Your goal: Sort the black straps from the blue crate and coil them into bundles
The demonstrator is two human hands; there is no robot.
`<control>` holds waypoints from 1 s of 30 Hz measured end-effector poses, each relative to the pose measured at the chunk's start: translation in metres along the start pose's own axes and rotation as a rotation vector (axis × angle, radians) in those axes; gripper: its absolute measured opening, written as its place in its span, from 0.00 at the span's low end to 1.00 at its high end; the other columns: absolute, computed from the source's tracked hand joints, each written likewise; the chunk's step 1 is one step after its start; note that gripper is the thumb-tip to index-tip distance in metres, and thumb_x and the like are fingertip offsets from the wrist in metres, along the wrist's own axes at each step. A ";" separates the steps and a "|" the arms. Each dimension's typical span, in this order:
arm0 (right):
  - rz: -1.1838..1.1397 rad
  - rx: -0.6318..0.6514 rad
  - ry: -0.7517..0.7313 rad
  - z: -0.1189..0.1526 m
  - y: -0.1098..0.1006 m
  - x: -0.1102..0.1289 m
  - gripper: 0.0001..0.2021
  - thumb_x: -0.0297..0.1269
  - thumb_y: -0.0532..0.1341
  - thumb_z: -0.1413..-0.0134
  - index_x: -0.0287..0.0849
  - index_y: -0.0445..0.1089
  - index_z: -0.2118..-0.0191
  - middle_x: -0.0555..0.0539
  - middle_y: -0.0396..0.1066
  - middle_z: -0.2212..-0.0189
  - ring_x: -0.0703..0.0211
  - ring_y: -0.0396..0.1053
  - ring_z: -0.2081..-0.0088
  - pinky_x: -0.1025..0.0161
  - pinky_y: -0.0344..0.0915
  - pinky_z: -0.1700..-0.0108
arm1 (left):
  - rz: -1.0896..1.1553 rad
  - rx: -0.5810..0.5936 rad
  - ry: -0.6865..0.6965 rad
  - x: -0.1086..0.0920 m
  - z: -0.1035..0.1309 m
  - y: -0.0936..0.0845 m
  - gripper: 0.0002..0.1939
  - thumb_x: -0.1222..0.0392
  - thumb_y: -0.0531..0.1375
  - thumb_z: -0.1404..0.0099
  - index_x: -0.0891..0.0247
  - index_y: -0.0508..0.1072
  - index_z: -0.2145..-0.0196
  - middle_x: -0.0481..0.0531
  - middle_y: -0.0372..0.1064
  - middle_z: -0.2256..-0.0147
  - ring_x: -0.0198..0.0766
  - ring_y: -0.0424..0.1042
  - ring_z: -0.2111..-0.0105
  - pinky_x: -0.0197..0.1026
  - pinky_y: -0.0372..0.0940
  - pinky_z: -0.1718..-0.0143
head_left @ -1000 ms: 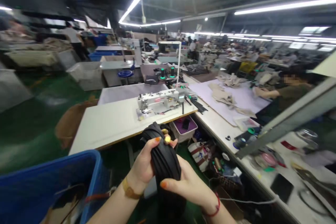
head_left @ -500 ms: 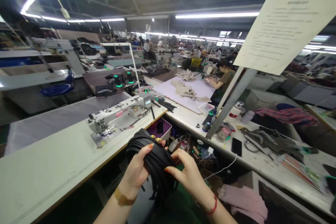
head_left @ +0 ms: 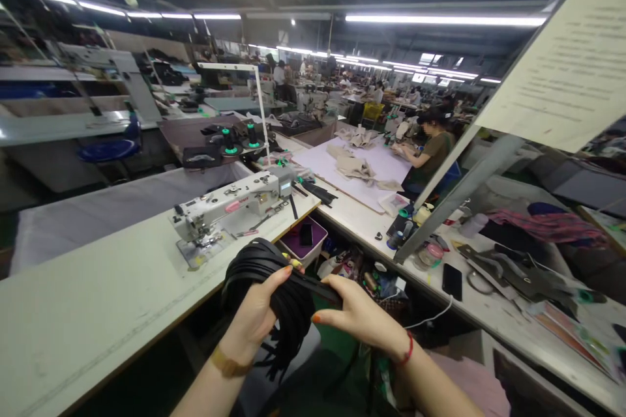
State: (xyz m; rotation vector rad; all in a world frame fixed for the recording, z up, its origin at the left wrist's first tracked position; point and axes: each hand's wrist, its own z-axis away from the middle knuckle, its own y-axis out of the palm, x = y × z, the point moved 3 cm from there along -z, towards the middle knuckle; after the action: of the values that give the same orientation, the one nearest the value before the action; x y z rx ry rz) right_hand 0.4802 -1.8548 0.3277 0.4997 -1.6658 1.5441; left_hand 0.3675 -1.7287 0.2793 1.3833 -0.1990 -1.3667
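A thick looped bundle of black fabric strips [head_left: 252, 264] hangs in front of me, just off the near edge of the sewing table. My left hand [head_left: 254, 316] is closed around the bundle, thumb on top, with some yellow showing at the fingertips. Strip ends dangle below it. To the right, my right hand [head_left: 364, 313] pinches a black strip [head_left: 320, 288] that stretches sideways out of the bundle. How many strips lie in that pinch I cannot tell. Behind the bundle stands a white sewing machine [head_left: 239, 202] on the table.
A white sewing table [head_left: 112, 313] spans the left. Beyond the bundle sits a bin [head_left: 293, 247] with a phone inside. The right-hand bench [head_left: 352, 212] carries a post, thread spools, a phone [head_left: 452, 281] and dark cut pieces. A person [head_left: 430, 150] works at beige fabric further back.
My right hand has moved right, away from the bundle, drawing a strip out straight. The bundle in my left hand has shifted slightly left. The view has turned a little.
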 end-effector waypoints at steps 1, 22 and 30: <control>0.054 -0.027 0.003 -0.008 -0.001 -0.002 0.14 0.42 0.65 0.54 0.41 0.68 0.63 0.48 0.69 0.66 0.58 0.65 0.64 0.63 0.61 0.62 | 0.008 -0.002 -0.002 -0.002 -0.003 -0.001 0.07 0.67 0.63 0.46 0.67 0.76 0.67 0.53 0.77 0.67 0.41 0.75 0.65 0.42 0.69 0.58; 0.031 0.285 -0.149 -0.095 -0.133 -0.121 0.10 0.40 0.63 0.54 0.39 0.66 0.73 0.54 0.63 0.78 0.66 0.59 0.75 0.69 0.53 0.74 | 0.071 -0.096 0.063 0.055 -0.124 0.082 0.08 0.64 0.64 0.45 0.70 0.75 0.65 0.58 0.77 0.66 0.49 0.75 0.60 0.46 0.71 0.56; -0.090 0.315 -0.285 -0.102 -0.213 -0.147 0.06 0.36 0.58 0.49 0.40 0.67 0.66 0.52 0.65 0.69 0.63 0.62 0.67 0.67 0.59 0.65 | 0.067 -0.107 0.110 0.086 -0.163 0.136 0.09 0.65 0.63 0.44 0.70 0.75 0.64 0.60 0.77 0.66 0.49 0.75 0.62 0.48 0.70 0.57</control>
State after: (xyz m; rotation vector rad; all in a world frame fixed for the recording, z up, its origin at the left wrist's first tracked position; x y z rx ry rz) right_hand 0.7567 -1.8282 0.3474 0.9871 -1.5838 1.7392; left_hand 0.5958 -1.7515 0.2831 1.3467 -0.0973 -1.2246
